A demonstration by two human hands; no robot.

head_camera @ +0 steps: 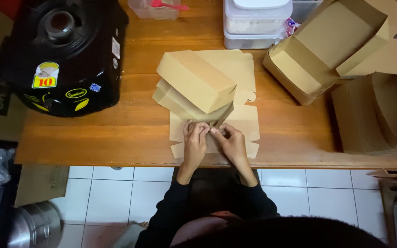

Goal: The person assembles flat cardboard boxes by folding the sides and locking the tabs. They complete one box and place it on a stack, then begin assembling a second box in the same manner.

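Table (116,133): long wooden planks, warm brown with a glossy finish, above a white tiled floor (299,197).
Black appliance (65,50): big rounded plastic body at the table's left end, round opening on top, a few coloured stickers on its front.
Stack of flat cardboard (373,115): many unfolded brown sheets piled at the right end, thin edges fanned out.
Open box (327,46): folded brown cardboard, matte, lid raised, just beside the flat stack.
Plastic tubs (253,23): two clear rectangular containers with white lids, stacked at the far edge.
Half-folded box (196,82): brown cardboard in the middle of the table, partly shaped, tilted against the hands; under it lies a flat sheet (244,121) with notched tabs.
Left hand (195,140): fingers curled, tips pinching the near flap of the half-folded box, pressed against the other hand.
Right hand (231,142): fingers bent, pinching the same flap beside the left fingertips, wrist resting at the table's near edge.
Sleeves (171,211): dark soft fabric on both arms.
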